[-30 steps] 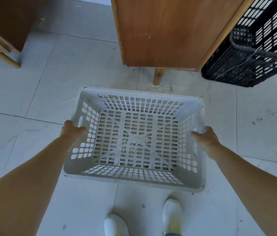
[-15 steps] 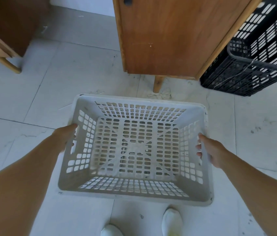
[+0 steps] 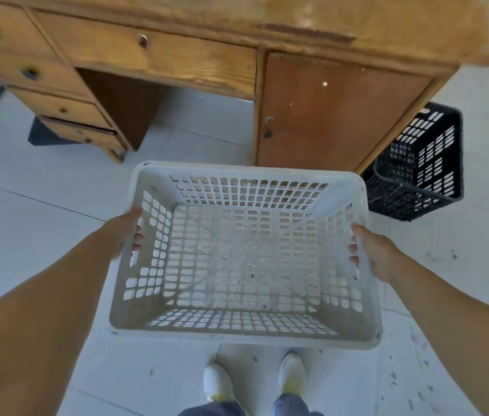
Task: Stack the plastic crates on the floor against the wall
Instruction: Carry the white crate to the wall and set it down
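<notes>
Head view: a white perforated plastic crate fills the centre of the frame, open side up, held level above the pale tiled floor. The left hand grasps the crate's left short wall, with fingertips curled through the handle slot and showing on the inside. The right hand grasps the opposite short wall in the same way, its fingertips wrapped over the edge at the handle slot. Both bare forearms run in from the lower corners of the frame.

Below the crate, at the bottom centre, the toes of two white shoes stand on the tiles, with dark trouser hems at the very bottom edge.

Across the top of the frame stands a wooden desk, with a stack of drawers at the upper left, one wide drawer over the knee space, and a darker brown cupboard door at the upper right. The crate's far rim overlaps the bottom of that door in the picture.

At the right edge, just beside the desk's right corner, a black plastic crate sits on the floor, tilted so that its open side faces partly left. It is apart from the white crate. Dark specks mark the tiles at the lower right.
</notes>
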